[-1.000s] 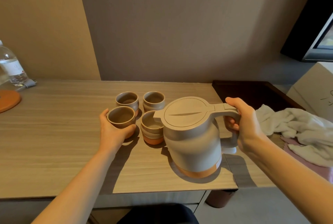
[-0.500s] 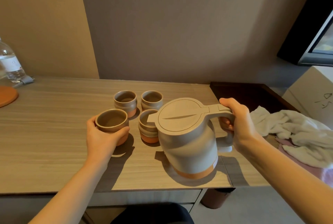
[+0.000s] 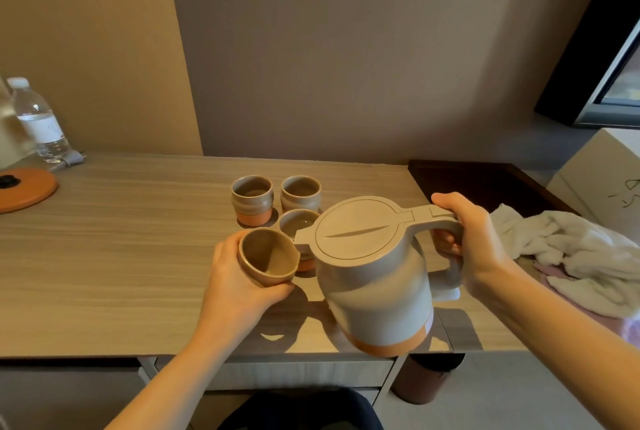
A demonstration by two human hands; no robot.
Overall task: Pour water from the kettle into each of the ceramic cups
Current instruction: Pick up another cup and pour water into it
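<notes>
My right hand (image 3: 474, 249) grips the handle of a grey kettle (image 3: 374, 277) with an orange base, held above the table's front edge and tilted left. Its spout sits right beside a ceramic cup (image 3: 266, 256) that my left hand (image 3: 235, 280) holds lifted and tipped toward the kettle. That cup looks empty inside. Behind the spout stands another cup (image 3: 298, 223), partly hidden, with liquid in it. Two more cups stand at the back: the left one (image 3: 251, 199) and the right one (image 3: 300, 192).
The wooden table (image 3: 121, 249) carries an orange kettle base (image 3: 24, 189) and a water bottle (image 3: 40, 121) at the far left. A white towel (image 3: 571, 253) lies at the right, past a dark tray (image 3: 485, 180). A brown bin (image 3: 422, 381) stands under the table.
My left hand has lifted the front-left cup off the table and tipped it toward the kettle. The kettle has risen and tilted, its spout now next to that cup.
</notes>
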